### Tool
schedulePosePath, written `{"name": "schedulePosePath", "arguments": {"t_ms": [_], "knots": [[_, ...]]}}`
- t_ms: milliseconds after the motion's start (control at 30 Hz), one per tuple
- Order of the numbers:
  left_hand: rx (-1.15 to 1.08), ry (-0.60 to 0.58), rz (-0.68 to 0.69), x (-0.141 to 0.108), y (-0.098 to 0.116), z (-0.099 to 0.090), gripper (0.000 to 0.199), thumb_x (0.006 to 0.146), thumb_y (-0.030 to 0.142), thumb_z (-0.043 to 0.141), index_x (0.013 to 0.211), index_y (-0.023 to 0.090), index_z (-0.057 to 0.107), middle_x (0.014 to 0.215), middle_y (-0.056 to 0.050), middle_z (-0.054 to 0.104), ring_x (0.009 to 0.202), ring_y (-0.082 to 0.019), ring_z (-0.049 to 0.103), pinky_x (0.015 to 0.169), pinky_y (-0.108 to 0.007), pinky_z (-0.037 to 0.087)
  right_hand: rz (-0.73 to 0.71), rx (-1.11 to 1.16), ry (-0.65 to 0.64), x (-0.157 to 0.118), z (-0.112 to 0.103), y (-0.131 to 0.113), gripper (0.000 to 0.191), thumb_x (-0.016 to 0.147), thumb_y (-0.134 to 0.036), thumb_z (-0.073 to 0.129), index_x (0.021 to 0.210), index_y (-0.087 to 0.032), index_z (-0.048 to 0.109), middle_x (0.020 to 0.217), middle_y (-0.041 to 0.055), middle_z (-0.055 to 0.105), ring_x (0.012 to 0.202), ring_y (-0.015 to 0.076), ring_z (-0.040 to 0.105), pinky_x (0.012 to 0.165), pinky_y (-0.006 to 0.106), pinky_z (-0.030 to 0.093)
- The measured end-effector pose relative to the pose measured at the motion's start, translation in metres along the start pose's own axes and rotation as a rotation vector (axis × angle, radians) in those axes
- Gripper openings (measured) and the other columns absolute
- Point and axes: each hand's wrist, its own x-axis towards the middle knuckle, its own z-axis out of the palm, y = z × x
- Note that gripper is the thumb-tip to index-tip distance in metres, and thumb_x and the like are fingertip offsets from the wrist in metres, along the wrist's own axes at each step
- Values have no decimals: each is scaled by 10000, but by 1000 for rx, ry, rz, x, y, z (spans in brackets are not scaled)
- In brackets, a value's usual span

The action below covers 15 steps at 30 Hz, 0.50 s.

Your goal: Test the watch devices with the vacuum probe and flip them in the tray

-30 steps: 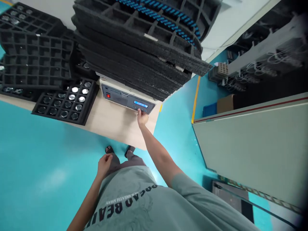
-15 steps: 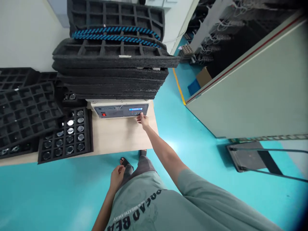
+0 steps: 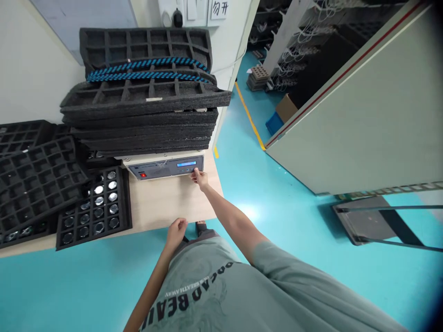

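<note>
My right hand (image 3: 200, 178) is at the lower right corner of a grey control panel (image 3: 162, 167). Its thumb is up against the panel under a lit blue display (image 3: 186, 163), the other fingers loosely bent and apart below. The panel is the front of a white-cased instrument, with a lit red switch (image 3: 143, 174) on its left. My left hand (image 3: 176, 230) hangs by the front edge of the table, fingers curled in; I see nothing in it.
Black foam trays (image 3: 145, 124) are piled high on the instrument, with blue-black cord (image 3: 148, 76) across them. At left, a tray of round shiny parts (image 3: 98, 214) overhangs the wooden tabletop (image 3: 162, 198). A platform cart (image 3: 370, 221) stands on the floor at right.
The view has shifted, so the trays and instrument sit lower and further left. My right hand stays at the panel. My left hand has risen toward the table edge.
</note>
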Motion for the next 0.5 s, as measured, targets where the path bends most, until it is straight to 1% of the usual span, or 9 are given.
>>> {"name": "schedulePosePath", "arguments": {"t_ms": [67,133,200,267,333,400,500], "knots": [[-16,22,0,-1,3,-3,310,1007,378,677,1221,153,676,1196,-92,706,1022,-218,708,885,-423,618,-11,2,-16,0,-3,1,347,1019,-410,663,1265,-166,653,1229,86,701,1029,211,716,881,411,637],[-34,49,-28,-9,-2,-8,304,1006,374,679,1213,151,677,1177,-88,709,997,-210,710,866,-411,621,-19,-4,-24,0,-5,5,352,1018,-411,664,1270,-166,652,1238,87,699,1042,216,714,892,419,635],[-55,85,-83,-22,-14,-14,303,1006,370,680,1213,149,675,1164,-85,709,978,-205,711,851,-403,623,-22,-23,-23,0,-7,11,352,1018,-412,664,1269,-165,652,1237,87,699,1042,216,715,893,420,634],[-80,131,-157,-40,-32,-22,301,1007,368,679,1213,148,674,1157,-83,710,966,-201,712,843,-397,625,-22,-59,-14,0,-5,20,354,1018,-413,664,1272,-166,651,1241,88,698,1046,216,714,896,422,634],[-108,189,-241,-64,-55,-29,292,1007,366,679,1200,146,678,1144,-80,713,960,-200,713,837,-392,626,-22,-113,-1,-1,-1,29,363,1018,-413,664,1286,-169,645,1260,92,693,1063,222,711,909,431,632],[-140,259,-326,-96,-80,-36,278,1007,365,680,1173,142,684,1111,-72,718,935,-193,715,822,-382,626,-26,-188,13,-7,6,37,375,1017,-412,665,1304,-173,638,1283,96,685,1085,230,707,925,443,628],[-187,401,-415,-147,-118,-41,283,1008,373,679,1167,140,685,1088,-67,721,901,-186,714,796,-369,627,-55,-326,41,-25,14,51,381,1016,-408,667,1316,-175,632,1298,98,679,1100,235,704,933,450,627]]}}
